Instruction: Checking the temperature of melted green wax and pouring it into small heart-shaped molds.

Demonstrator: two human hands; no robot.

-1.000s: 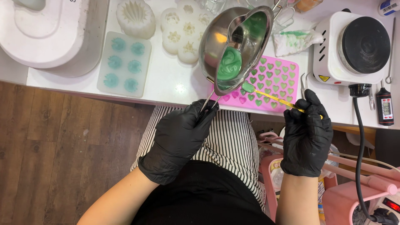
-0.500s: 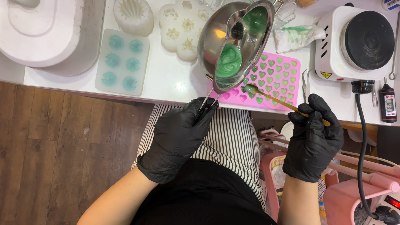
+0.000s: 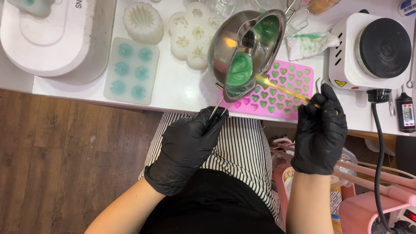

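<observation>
steel pouring pot [image 3: 242, 47] tilted, green liquid inside; yellow stick [image 3: 284, 90] probably touching spout.

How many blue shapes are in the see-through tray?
6 blue shapes sit in the clear tray left of the metal pot: top pair, middle pair, bottom pair. None seem hidden.

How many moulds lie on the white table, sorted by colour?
Pink heart mould, under the tilted steel melting pot that the left hand holds while the right hand holds a stick: 1
Pale blue tray mould: 1
White moulds: flower mould and ribbed round mould: 2
Total: 4
</observation>
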